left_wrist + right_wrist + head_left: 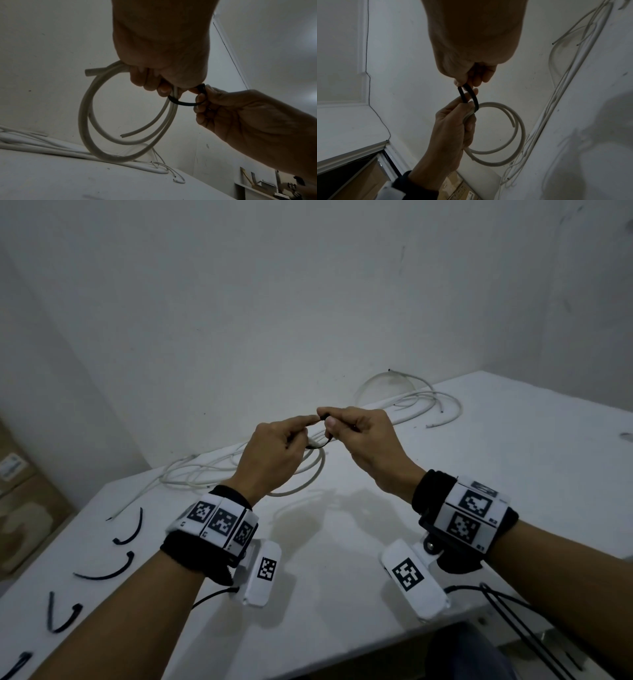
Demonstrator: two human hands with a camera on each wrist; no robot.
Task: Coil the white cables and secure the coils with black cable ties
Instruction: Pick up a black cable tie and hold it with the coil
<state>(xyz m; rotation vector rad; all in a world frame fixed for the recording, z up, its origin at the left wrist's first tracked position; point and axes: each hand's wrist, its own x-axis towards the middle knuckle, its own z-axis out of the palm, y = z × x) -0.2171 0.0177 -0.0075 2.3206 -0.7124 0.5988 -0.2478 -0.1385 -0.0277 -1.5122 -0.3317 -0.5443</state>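
My left hand (274, 450) grips a white cable coil (89, 117) at its top, above the white table (342, 594); the coil (513, 135) hangs in a round loop with its lower edge near the tabletop. A black cable tie (181, 103) loops round the coil's strands beside my left fingers. My right hand (359, 436) pinches the tie's two ends (467, 93) between thumb and fingers, just right of the left hand. In the head view the tie (320, 444) shows as a short dark arc between the hands.
Loose white cables (411, 402) lie tangled along the table's far edge by the wall. Several spare black ties (106, 573) lie at the table's left front. Cardboard boxes (24, 508) stand on the floor to the left.
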